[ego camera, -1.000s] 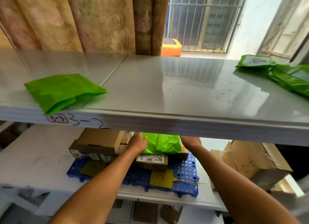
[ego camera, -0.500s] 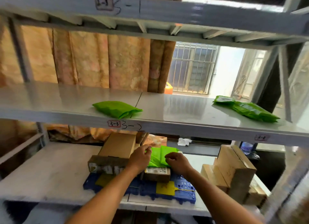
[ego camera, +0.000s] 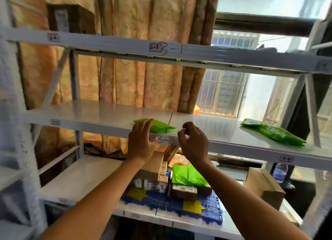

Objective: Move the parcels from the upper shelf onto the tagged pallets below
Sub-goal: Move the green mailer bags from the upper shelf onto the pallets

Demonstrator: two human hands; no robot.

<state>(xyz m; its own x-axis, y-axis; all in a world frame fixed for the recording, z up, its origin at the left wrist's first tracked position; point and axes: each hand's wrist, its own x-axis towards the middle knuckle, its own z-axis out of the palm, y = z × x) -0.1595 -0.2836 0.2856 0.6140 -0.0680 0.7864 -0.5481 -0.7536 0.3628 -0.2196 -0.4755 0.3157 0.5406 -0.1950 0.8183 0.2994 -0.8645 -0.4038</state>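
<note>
At shelf edge, fingers (ego camera: 186, 130) loose, unladen

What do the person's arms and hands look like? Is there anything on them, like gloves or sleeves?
Both arms are bare all the way up to the bottom edge of the picture: no sleeves show. The left hand and right hand wear no gloves. No rings, watch or bracelets show on the fingers or wrists. The picture is slightly blurred, so small marks cannot be made out.
</note>
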